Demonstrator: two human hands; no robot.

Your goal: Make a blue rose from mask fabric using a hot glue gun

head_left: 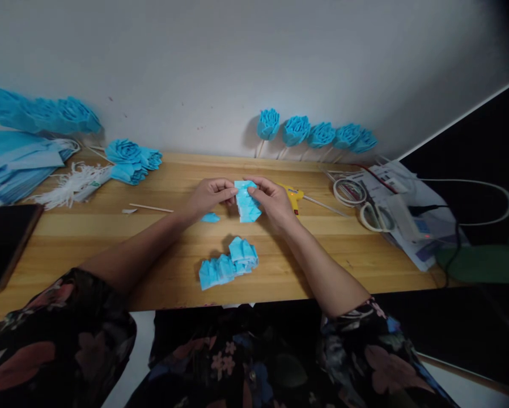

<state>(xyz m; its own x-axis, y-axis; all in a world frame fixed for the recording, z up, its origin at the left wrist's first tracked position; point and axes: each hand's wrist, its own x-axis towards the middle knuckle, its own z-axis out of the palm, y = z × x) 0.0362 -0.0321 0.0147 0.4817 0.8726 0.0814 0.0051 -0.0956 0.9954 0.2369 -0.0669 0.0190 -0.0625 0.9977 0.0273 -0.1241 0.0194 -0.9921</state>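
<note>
Both hands meet over the middle of the wooden table. Between them is a folded blue strip of face-mask fabric [246, 203] with pointed edges on its right side. My left hand [214, 195] pinches its left edge between thumb and fingers. My right hand [271, 198] grips its upper right, thumb in front and fingers behind. Nearer to me lies a second blue pleated strip [224, 268], partly rolled at its right end. A small blue scrap [211, 217] rests below my left hand. The yellow glue gun [294, 195] is partly hidden behind my right hand.
Blue fabric flowers on sticks [296, 131] lean along the wall. More flowers [129, 158], stacked masks [16, 164], white ear loops [78, 182] and a phone [8, 243] are at left. At right are tape [349, 191], scissors [377, 217], a power strip [410, 218] and cables.
</note>
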